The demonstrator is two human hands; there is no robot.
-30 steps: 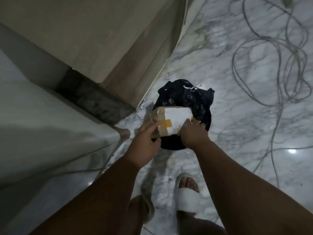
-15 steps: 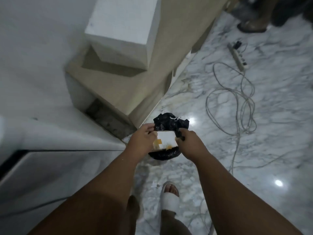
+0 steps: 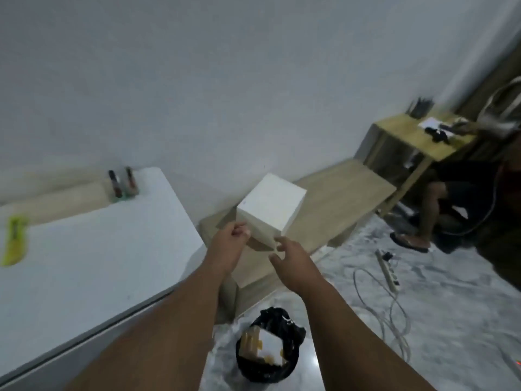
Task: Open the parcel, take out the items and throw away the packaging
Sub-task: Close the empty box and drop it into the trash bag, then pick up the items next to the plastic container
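Note:
The brown cardboard packaging (image 3: 263,349), with a white label and yellow tape, lies in the mouth of a black rubbish bag (image 3: 267,371) on the marble floor, between my forearms. Both hands are raised well above it and hold nothing. My left hand (image 3: 229,242) has its fingers loosely curled, close to the corner of a white cube-shaped box (image 3: 272,211). My right hand (image 3: 290,259) is spread with fingers apart, just below that box. The white box stands on a low wooden bench (image 3: 338,198).
A white table (image 3: 84,255) fills the left, with a yellow-green object (image 3: 15,239) and two marker-like items (image 3: 121,183) at its far edge. A power strip (image 3: 389,273) and cables (image 3: 392,314) lie on the floor right. A seated person's leg (image 3: 428,210) is beside a small wooden table (image 3: 423,136).
Both hands let go of the cardboard packaging, which now rests in the black bag. The hands rose and the view tilted up toward the white box and wall.

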